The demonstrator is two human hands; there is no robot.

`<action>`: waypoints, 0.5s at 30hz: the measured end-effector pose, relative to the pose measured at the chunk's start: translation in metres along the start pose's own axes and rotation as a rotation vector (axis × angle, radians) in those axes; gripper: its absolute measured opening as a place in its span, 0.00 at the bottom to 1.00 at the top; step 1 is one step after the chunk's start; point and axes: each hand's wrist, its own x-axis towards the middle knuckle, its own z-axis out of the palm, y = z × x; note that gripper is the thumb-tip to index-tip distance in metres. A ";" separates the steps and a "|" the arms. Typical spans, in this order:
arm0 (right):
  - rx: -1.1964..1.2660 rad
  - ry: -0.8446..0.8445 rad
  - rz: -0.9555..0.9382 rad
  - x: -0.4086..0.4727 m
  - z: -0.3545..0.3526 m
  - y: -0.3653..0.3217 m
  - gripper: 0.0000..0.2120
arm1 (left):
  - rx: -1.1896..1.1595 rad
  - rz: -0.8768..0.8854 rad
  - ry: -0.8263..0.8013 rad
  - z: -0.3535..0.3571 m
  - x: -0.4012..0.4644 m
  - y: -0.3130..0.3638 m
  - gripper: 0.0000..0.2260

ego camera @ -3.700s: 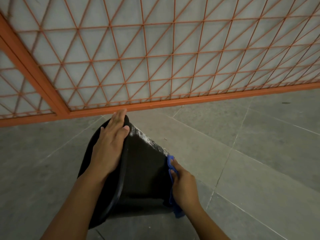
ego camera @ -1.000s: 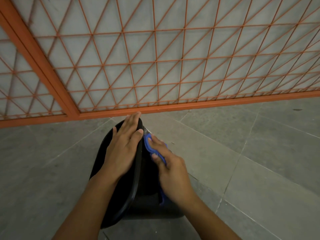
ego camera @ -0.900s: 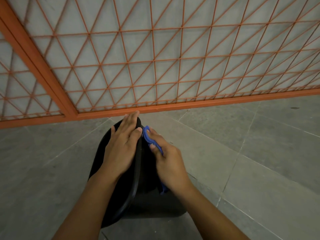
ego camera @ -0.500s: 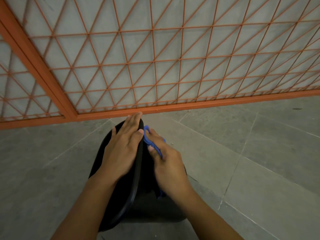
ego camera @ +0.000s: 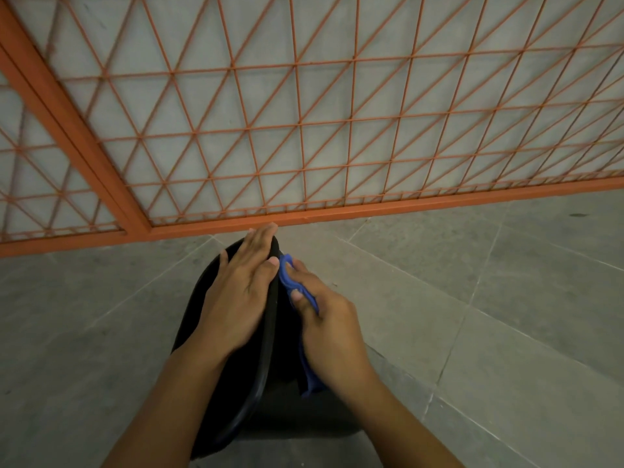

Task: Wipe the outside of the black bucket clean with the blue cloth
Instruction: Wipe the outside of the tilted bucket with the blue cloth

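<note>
The black bucket [ego camera: 266,369] lies tipped on its side on the grey tile floor, its mouth turned left. My left hand [ego camera: 241,292] rests flat over its rim with the fingers straight and the thumb on the rim's edge. My right hand [ego camera: 326,327] presses the blue cloth [ego camera: 292,285] against the bucket's outer wall just under the rim, fingers laid over the cloth. A strip of cloth also hangs out below the wrist. Most of the bucket's wall is hidden by my arms.
An orange metal grid fence [ego camera: 304,136] stands just beyond the bucket, with its bottom rail [ego camera: 337,214] at floor level and a slanted post [ego camera: 77,130] on the left. Grey floor tiles [ego camera: 489,315] spread to the right and left.
My right hand has carried the cloth from the bucket's base end up the wall to the rim, beside my left thumb. Over the last second it stays there with small shifts. My left hand has kept its place.
</note>
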 end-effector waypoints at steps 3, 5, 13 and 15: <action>-0.042 0.040 0.055 0.019 -0.002 0.011 0.17 | 0.058 -0.010 0.013 0.000 0.001 0.000 0.26; -0.050 0.071 0.083 0.010 -0.002 0.011 0.18 | 0.059 -0.001 0.014 0.002 0.000 0.002 0.26; -0.062 0.017 0.055 0.015 0.001 0.015 0.17 | -0.028 0.002 0.052 -0.003 0.001 -0.013 0.26; -0.060 0.064 0.120 0.009 -0.002 0.020 0.18 | -0.003 0.005 0.040 0.000 0.000 -0.010 0.29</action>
